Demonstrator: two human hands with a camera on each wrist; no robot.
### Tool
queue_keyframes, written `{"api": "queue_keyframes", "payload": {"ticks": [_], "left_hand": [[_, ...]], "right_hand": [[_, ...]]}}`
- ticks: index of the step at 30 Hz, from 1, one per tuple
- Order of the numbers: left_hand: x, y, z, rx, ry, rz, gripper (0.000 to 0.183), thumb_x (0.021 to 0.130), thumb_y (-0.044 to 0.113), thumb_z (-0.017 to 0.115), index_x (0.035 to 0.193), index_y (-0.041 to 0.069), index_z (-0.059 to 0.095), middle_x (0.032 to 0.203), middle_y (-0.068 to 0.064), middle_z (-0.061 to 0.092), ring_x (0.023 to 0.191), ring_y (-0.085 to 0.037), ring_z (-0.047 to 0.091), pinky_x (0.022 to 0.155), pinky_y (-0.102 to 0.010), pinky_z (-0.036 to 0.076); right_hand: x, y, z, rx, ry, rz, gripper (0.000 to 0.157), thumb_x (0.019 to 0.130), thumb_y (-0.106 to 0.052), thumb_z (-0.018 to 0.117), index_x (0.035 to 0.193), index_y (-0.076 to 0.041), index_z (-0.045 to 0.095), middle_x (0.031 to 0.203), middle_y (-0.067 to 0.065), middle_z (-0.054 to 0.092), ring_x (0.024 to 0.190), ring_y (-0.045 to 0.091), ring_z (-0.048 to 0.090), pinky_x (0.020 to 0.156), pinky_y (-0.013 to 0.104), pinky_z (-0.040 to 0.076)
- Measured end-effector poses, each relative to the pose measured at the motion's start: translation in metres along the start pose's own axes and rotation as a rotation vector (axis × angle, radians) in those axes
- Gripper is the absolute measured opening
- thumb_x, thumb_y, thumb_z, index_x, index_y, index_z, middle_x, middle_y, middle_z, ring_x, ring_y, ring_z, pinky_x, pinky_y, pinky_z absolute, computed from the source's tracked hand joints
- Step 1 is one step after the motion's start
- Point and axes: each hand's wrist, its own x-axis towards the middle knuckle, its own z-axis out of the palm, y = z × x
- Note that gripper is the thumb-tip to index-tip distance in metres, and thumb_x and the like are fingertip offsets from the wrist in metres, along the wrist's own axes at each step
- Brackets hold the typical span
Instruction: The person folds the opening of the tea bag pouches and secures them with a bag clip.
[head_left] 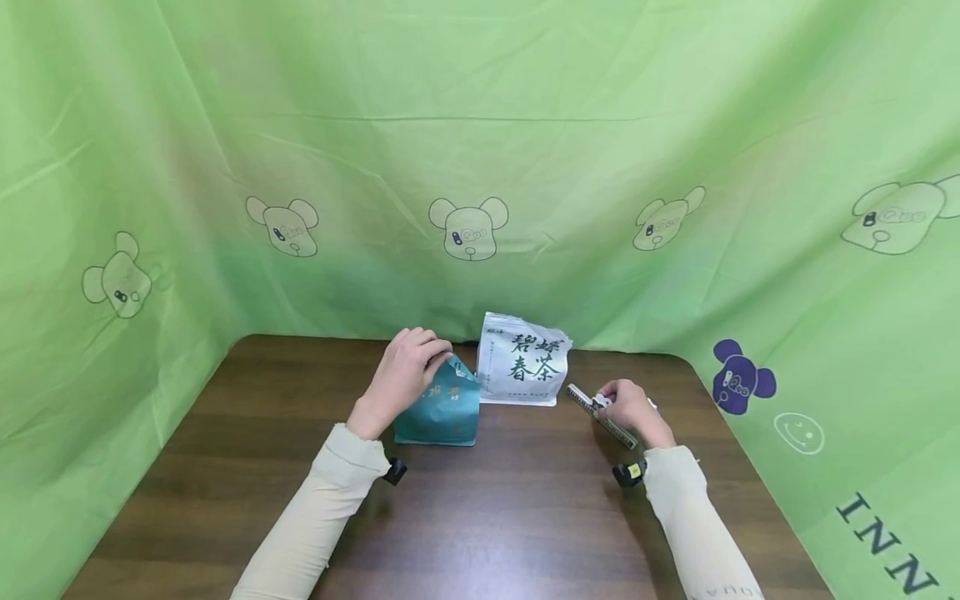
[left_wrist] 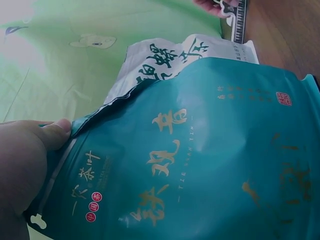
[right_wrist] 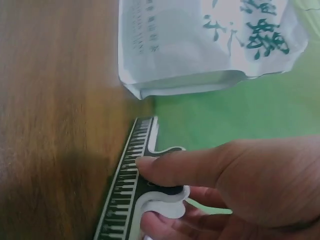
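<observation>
Left hand (head_left: 405,371) pinches glossy teal pouch (head_left: 441,418) below by top edge, likely light, floppy; right hand (head_left: 630,408) pinches black-and-white piano-key clip (right_wrist: 124,195) by tabs, likely stiff.

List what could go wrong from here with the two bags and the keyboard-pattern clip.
1. The left hand grips the teal bag only near its top edge; a sharp tug could tip it.
2. The right hand pinches the keyboard-pattern clip by its handle part, so the long bar might twist or slip.
3. The white bag stands close beside the teal one; a sideways swing could knock it.
</observation>
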Motion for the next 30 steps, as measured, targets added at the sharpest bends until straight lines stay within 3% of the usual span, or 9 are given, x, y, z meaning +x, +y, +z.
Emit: {"api": "queue_keyframes", "payload": {"ticks": [7,15,25,30], "left_hand": [[-0.001,0.0,-0.002,-0.005,-0.002,-0.008,0.006,0.093,0.013,0.075,0.098,0.009,0.078,0.087,-0.001,0.07,0.079,-0.019,0.06,0.072,-0.032,0.045],[0.0,0.0,-0.004,-0.015,-0.002,-0.004,0.006,0.093,0.012,0.075,0.097,0.009,0.078,0.087,-0.001,0.07,0.079,-0.019,0.06,0.072,-0.032,0.046],[0.001,-0.001,-0.001,-0.023,0.006,0.0,0.006,0.093,0.012,0.074,0.097,0.009,0.078,0.087,0.0,0.07,0.08,-0.019,0.06,0.072,-0.032,0.045],[0.001,-0.001,0.0,-0.02,0.013,0.007,0.006,0.093,0.012,0.075,0.097,0.009,0.077,0.087,0.0,0.07,0.08,-0.019,0.061,0.072,-0.032,0.046]], "right_hand": [[-0.015,-0.008,-0.005,0.033,-0.041,-0.128,0.024,0.071,0.004,0.076,0.094,0.006,0.068,0.084,0.011,0.069,0.076,0.018,0.06,0.069,0.031,0.047],[-0.022,-0.018,-0.007,0.134,-0.129,-0.274,0.024,0.077,0.001,0.082,0.099,0.005,0.071,0.086,0.011,0.075,0.075,0.014,0.067,0.067,0.027,0.051],[-0.024,-0.042,0.002,0.202,-0.067,-0.436,0.038,0.083,-0.011,0.084,0.113,0.009,0.071,0.099,0.017,0.077,0.088,0.025,0.076,0.075,0.024,0.057],[-0.026,-0.058,0.007,0.276,-0.063,-0.467,0.041,0.085,-0.011,0.082,0.119,0.007,0.07,0.108,0.022,0.075,0.086,0.018,0.076,0.074,0.023,0.058]]}}
